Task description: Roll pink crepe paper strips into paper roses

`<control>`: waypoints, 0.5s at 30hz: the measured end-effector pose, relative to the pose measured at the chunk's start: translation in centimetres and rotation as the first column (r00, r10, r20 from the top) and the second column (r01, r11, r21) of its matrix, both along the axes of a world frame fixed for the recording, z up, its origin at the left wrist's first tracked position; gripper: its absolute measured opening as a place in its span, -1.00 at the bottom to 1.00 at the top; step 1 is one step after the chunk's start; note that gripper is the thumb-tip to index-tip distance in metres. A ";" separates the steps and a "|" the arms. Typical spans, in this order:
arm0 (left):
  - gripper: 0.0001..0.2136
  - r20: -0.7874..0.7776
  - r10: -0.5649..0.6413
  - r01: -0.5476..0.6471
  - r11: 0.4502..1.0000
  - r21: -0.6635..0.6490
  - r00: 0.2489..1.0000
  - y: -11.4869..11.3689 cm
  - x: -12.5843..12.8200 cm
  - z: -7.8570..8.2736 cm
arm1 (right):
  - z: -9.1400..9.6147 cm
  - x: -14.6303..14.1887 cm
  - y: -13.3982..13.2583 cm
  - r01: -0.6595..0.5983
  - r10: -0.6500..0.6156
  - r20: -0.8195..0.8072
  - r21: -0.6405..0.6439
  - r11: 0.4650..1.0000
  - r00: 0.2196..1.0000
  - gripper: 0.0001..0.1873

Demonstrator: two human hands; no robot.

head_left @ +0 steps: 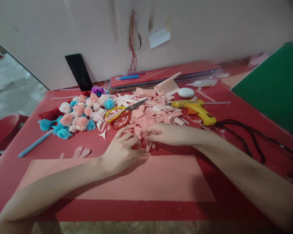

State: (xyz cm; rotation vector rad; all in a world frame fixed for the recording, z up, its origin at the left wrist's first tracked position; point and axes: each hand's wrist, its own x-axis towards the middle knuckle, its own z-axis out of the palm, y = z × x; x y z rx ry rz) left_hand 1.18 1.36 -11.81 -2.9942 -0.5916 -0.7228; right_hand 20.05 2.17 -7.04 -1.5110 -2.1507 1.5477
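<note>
My left hand (120, 149) and my right hand (164, 134) meet at the near edge of a heap of pink paper scraps (151, 115) on the red table (29, 152). Both hands have their fingers curled and pinched around small pink pieces between them. A large pink paper sheet (127, 182) lies flat just below my hands, under my forearms. Red-and-yellow-handled scissors (120, 115) lie just beyond my left hand.
A cluster of pink, white, blue and purple paper roses (80, 113) sits at the left. A yellow glue gun (195, 109) with a black cord (246, 136) lies at the right. A white oval object (186, 92), blue stick (34, 144), black phone (78, 72) and green board (275, 84) surround them.
</note>
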 end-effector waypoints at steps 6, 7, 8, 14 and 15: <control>-0.82 0.032 -0.045 0.047 0.996 -0.074 0.998 0.1 -0.1 0.0 | 0.4 -0.2 -0.4 0.005 -0.006 0.053 0.011 1.000 0.999 -0.72; -0.81 0.019 -0.056 0.058 0.990 -0.125 0.998 0.1 -0.1 0.1 | 0.4 -0.2 -0.5 0.006 -0.007 0.056 0.013 1.000 0.998 -0.72; -0.80 -0.008 -0.064 0.061 0.980 -0.187 0.998 0.0 -0.1 0.2 | 0.4 -0.2 -0.5 0.006 -0.007 0.057 0.015 1.000 0.998 -0.72; -0.83 -0.180 -0.014 -0.062 0.909 -0.413 0.984 0.0 -0.2 0.9 | 0.2 0.0 -0.4 0.009 -0.009 0.051 0.008 1.000 0.999 -0.75; -0.84 -0.186 -0.002 -0.079 0.900 -0.428 0.983 0.0 -0.3 1.0 | 0.2 -0.1 -0.4 0.008 -0.008 0.050 0.003 1.000 0.999 -0.75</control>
